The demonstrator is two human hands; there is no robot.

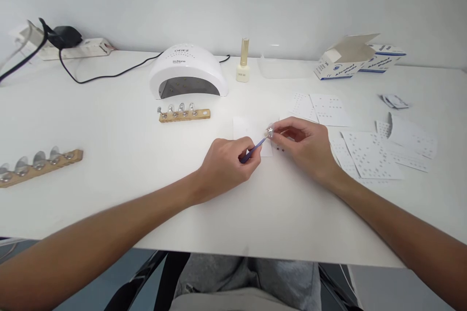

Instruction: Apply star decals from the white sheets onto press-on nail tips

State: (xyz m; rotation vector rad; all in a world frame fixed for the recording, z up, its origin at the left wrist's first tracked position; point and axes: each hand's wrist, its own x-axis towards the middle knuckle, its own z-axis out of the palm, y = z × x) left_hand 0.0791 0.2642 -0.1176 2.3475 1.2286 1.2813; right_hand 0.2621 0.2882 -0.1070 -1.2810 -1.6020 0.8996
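Observation:
My left hand (233, 160) is closed round slim blue tweezers (253, 149), whose tip points up to the right. That tip meets a clear false nail (270, 132) pinched between the thumb and fingertips of my right hand (306, 148). A pale star shape shows on the nail. Beneath both hands lies a white sheet of paper (239, 129), partly covered. Small dark stars (280, 149) lie just below my right fingertips. Whether the tweezers' points grip anything is too small to tell.
Behind stand a white nail lamp (188, 70), a polish bottle (242, 65), a clear tray (286, 68) and alcohol pad boxes (341, 60). Wooden strips (199, 114) hold clear nails at left. Sticker sheets (372, 155) spread at right. A power strip (87, 47) sits at back left.

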